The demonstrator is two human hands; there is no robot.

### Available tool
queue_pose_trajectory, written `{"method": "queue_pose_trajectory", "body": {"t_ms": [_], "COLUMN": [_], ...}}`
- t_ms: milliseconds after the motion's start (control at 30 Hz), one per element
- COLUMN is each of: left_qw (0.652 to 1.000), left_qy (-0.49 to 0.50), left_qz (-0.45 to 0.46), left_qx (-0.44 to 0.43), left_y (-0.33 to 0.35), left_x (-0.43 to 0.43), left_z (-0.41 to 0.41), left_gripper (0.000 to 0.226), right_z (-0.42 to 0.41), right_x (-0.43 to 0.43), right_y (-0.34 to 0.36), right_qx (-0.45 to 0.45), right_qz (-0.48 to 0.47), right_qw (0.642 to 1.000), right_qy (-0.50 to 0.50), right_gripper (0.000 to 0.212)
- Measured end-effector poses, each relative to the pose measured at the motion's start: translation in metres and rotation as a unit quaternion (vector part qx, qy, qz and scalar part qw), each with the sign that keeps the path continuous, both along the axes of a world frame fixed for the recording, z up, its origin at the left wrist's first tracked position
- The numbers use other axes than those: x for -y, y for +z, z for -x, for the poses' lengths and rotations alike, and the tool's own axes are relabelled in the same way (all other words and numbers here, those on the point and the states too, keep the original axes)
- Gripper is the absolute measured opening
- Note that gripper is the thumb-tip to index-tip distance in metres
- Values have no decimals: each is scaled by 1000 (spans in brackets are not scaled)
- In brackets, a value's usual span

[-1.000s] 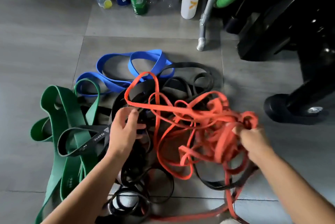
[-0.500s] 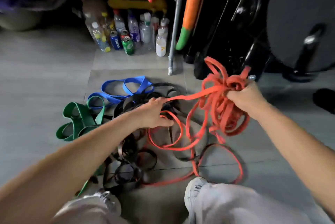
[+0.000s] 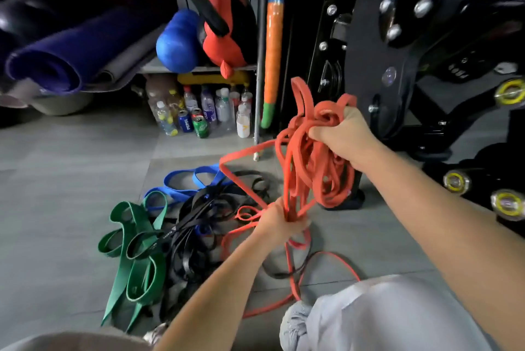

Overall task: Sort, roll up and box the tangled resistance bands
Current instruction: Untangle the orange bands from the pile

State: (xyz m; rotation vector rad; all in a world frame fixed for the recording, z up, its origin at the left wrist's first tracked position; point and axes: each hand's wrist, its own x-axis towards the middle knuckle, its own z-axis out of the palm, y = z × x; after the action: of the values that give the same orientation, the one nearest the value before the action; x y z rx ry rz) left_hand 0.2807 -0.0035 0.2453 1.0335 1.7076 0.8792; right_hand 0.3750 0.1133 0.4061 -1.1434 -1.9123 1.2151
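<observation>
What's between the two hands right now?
Only orange bands: several strands run from the right hand down to the left hand, both gripping them. Head view.

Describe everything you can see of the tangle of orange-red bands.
The orange-red bands are narrow, flat, matte strips that look like rubber, bunched into a knotted tangle of many loops. The right hand grips the top of the bunch and holds it up off the ground. The left hand grips several strands lower down, and these run taut between the two hands. Loose loops hang beside the right forearm, and a few trail onto the grey tiled floor, crossing the black bands there.
</observation>
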Motion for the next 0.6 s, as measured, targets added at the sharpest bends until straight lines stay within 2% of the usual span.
{"method": "queue_pose_trajectory", "body": {"t_ms": [33,100,133,200,267,333,467,600], "left_qw": [999,991,990,987,977,978,996,996], "left_qy": [-3,34,74,156,196,177,28,-29], "left_qz": [42,91,79,44,42,38,15,14], "left_qx": [-35,-90,-86,-20,75,104,89,78], "left_y": [-10,-21,-21,-8,13,38,75,77], "left_x": [7,16,16,6,-11,-31,-62,-93], "left_z": [1,8,11,16,16,14,-7,-48], "left_gripper": [7,14,15,16,13,5,22,15], "right_z": [-8,-24,-32,-47,-58,-66,-98,-146], "right_x": [-1,-3,-3,-1,3,2,-16,-36], "right_y": [-6,-20,-29,-48,-67,-80,-89,-91], "right_qx": [10,43,73,121,157,188,240,251], "right_qz": [5,11,9,7,5,2,-20,-72], "right_qw": [1000,999,997,991,986,979,962,929], "right_qy": [-10,-32,-37,-49,-63,-77,-131,-263], "right_gripper": [18,23,23,20,19,21,25,33]}}
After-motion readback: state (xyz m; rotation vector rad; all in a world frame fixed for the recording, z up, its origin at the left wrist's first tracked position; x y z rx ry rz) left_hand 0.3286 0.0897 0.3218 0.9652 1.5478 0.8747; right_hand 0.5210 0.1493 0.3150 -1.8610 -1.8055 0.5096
